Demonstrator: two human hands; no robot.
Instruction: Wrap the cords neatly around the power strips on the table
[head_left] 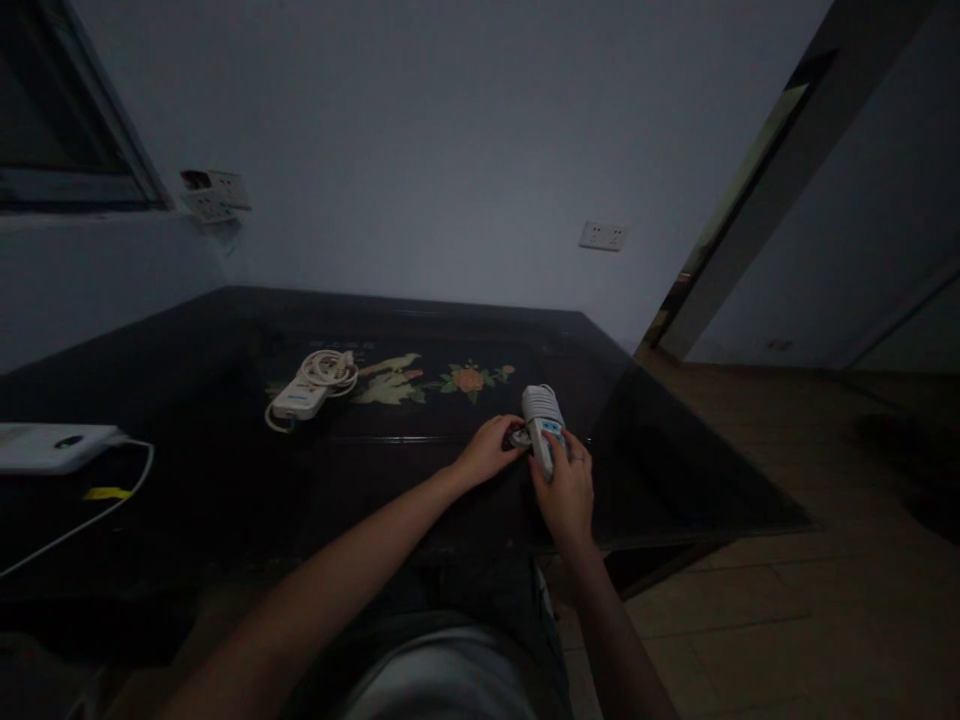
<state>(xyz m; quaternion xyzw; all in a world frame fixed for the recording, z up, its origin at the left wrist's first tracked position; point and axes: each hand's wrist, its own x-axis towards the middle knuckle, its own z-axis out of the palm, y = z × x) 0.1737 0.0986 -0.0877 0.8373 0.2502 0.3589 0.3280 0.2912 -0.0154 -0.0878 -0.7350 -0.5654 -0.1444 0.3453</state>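
Observation:
A white power strip (544, 425) with blue-marked sockets lies on the dark table, its cord (541, 403) wound in tight turns around the far end. My right hand (567, 486) grips the near end of this strip, thumb on the left side and fingers over the top and right. On the left side of the strip, my left hand (491, 450) is closed on a small pale piece that looks like the cord's plug (520, 437), partly hidden by the fingers. Farther left lies a second white power strip (300, 397), its cord (330, 368) loosely coiled at its far end.
The glossy dark table (420, 490) bears a painted flower-and-bird pattern (467, 380). At the left edge sit a white device (64, 447) with a cable (146, 465) and a yellow strip (107, 493). Wall sockets (602, 236) are behind; tiled floor (750, 620) lies right.

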